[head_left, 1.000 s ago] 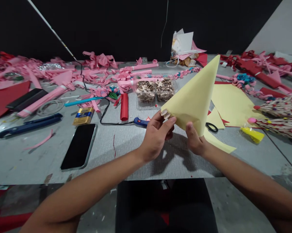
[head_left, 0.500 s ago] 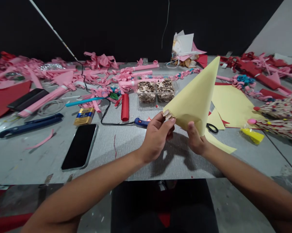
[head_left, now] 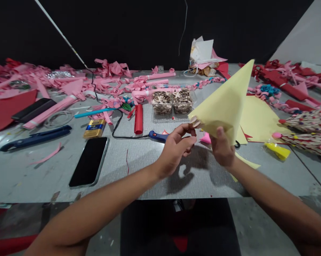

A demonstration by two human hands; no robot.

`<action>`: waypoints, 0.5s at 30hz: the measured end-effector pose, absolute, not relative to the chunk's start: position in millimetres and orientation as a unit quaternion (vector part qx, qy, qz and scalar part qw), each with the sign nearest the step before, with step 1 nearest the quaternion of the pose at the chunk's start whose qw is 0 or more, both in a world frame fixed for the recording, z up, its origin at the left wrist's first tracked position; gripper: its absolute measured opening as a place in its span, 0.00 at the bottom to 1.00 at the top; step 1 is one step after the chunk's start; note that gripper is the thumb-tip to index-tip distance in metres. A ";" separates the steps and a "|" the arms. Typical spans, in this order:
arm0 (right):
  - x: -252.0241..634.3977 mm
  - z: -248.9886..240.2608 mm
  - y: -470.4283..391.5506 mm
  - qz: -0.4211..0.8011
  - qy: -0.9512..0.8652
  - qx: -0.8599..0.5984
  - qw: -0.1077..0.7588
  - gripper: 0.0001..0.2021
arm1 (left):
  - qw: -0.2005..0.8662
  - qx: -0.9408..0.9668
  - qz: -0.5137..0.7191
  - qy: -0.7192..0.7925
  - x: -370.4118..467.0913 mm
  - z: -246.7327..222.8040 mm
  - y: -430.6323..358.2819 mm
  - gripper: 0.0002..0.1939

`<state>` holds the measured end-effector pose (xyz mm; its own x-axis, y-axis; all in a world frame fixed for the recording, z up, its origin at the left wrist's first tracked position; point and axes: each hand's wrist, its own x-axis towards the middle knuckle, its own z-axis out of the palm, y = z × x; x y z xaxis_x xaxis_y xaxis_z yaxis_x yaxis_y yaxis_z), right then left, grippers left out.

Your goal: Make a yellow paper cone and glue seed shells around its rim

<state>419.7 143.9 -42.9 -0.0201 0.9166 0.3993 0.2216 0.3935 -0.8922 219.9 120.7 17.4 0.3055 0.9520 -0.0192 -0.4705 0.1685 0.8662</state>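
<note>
The right hand [head_left: 224,151] pinches a cone [head_left: 227,101], its visible side bare beyond some chips [head_left: 195,121]; the left hand [head_left: 175,149] is loosely spread.

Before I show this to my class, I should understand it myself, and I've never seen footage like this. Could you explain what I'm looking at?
There is no machine here, only a person's two bare hands. The view comes from a camera worn on that person's head, looking forward and down. The right hand holds a yellow paper cone, thumb on the outside. The left hand is curled beside it, its fingers close to small pale pieces at the cone's lower edge; whether they touch is hard to tell. On the grey table lie a phone, a blue-handled tool, a clear container of pale pieces, yellow sheets and heaps of pink paper.
</note>
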 end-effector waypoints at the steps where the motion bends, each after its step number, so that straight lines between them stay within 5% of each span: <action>1: 421.1 -36.1 150.9 0.317 -0.607 -0.447 0.576 0.27 | 0.697 0.416 0.495 0.310 218.8 16.9 123.2 0.18; 7: 435.1 16.4 187.8 0.349 -0.461 -0.337 0.743 0.15 | 0.597 0.610 0.401 0.331 199.5 21.6 149.2 0.16; 12: 444.0 14.6 200.5 0.443 -0.394 -0.304 0.746 0.08 | 0.395 0.846 0.249 0.256 186.6 23.4 161.2 0.07; 15: 444.8 10.9 204.4 0.484 -0.334 -0.282 0.758 0.05 | 0.334 0.884 0.201 0.260 191.3 16.4 160.2 0.20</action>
<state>444.8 204.4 10.9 0.3074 0.9227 0.2327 -0.5455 0.3712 -0.7514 191.3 160.2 16.4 0.7841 0.5934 0.1817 0.3252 -0.6423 0.6940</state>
